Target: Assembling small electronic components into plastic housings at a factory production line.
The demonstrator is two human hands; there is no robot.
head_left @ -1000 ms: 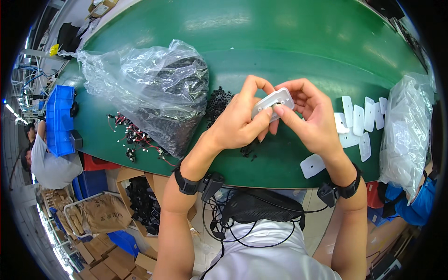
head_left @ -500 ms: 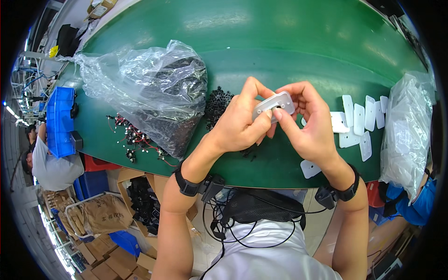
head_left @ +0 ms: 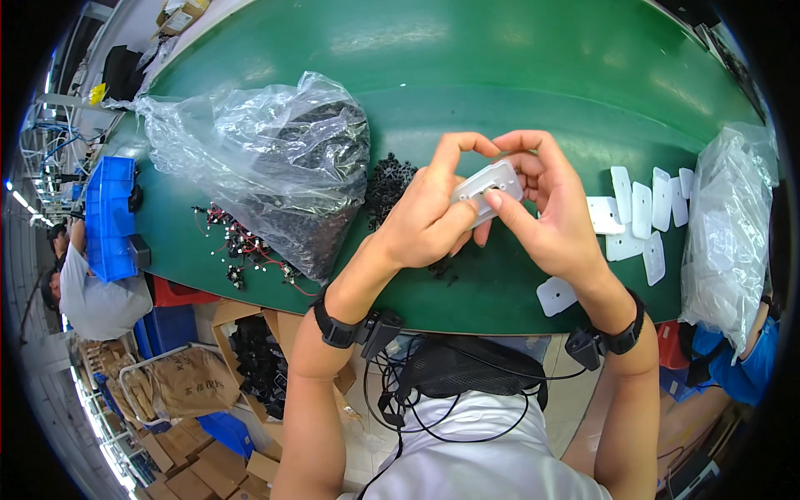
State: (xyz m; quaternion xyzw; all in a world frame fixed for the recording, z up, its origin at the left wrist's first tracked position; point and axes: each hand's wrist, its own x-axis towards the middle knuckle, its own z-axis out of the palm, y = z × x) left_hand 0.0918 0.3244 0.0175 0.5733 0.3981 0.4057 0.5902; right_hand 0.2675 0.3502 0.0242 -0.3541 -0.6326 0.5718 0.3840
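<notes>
Between my two hands is a small white rectangular plastic cover (head_left: 498, 177) with rounded corners, held tilted above the table. My left hand (head_left: 429, 208) grips its left end, thumb on the face. My right hand (head_left: 550, 204) pinches the other end, its thumb pressing near the middle, where a small dark spot shows; what that is I cannot make out. A heap of small black parts (head_left: 390, 187) lies just left of my left hand. Several flat white plates (head_left: 641, 212) are spread to the right of my right hand, and one white plate (head_left: 556, 296) rests below my right wrist.
On the green table (head_left: 500, 75), a large clear bag (head_left: 275, 158) of dark parts stands at the left. Below it lie small parts with red wires (head_left: 237, 242). A clear bag of white pieces (head_left: 727, 233) sits at the right edge. Another person (head_left: 100, 296) is at far left beside blue bins (head_left: 110, 218).
The index fingers have lifted off the cover's far edge and arch above it. The cover stays in nearly the same place, with both thumbs still on its face.
</notes>
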